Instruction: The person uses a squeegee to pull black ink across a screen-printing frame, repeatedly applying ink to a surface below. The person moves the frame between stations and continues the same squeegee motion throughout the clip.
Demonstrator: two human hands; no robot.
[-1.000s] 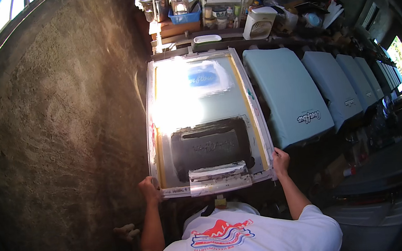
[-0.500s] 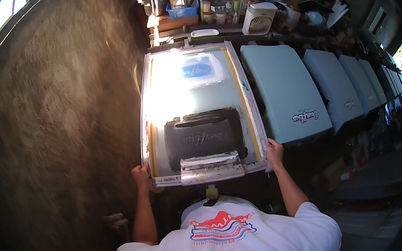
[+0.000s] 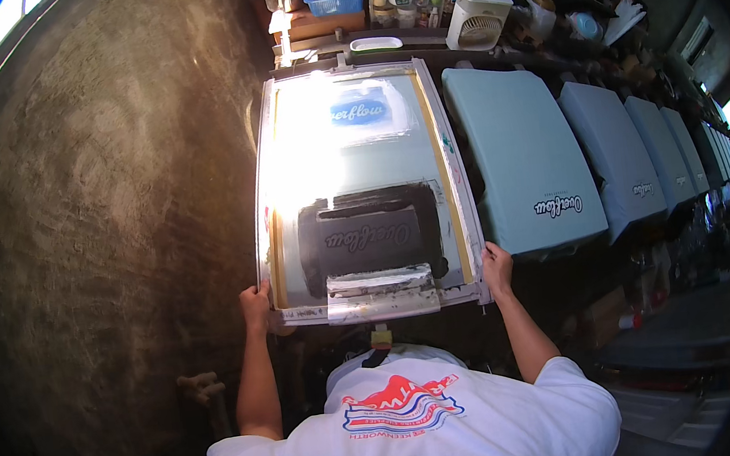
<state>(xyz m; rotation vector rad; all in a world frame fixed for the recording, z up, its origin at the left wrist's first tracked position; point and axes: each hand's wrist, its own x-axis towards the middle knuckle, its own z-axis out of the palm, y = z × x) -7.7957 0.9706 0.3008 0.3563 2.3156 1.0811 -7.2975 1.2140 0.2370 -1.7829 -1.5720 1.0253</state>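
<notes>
A screen printing frame (image 3: 468, 217) with pale metal sides lies lengthwise in front of me. My left hand (image 3: 256, 305) grips its near left corner, and my right hand (image 3: 498, 269) is closed round the near right one. Black ink surrounds a dark lettered patch (image 3: 370, 234) on the near half of the mesh. Farther up is a blue oval with lettering (image 3: 359, 112), partly washed out by sunlight. Across the near rail rests an ink-smeared squeegee (image 3: 381, 297), touched by neither hand. What lies under the mesh is hard to make out.
To the right stands a row of boards covered in light blue cloth (image 3: 521, 149), with printed lettering near their front ends. Behind are a white dish (image 3: 375, 44), a small white fan (image 3: 479, 22) and a blue basket (image 3: 334, 5). A brown wall (image 3: 114, 210) runs along the left.
The view has shifted slightly, so the background sits higher and more to the right. Lettering shows more clearly through the mesh. Both hands keep their hold on the frame.
</notes>
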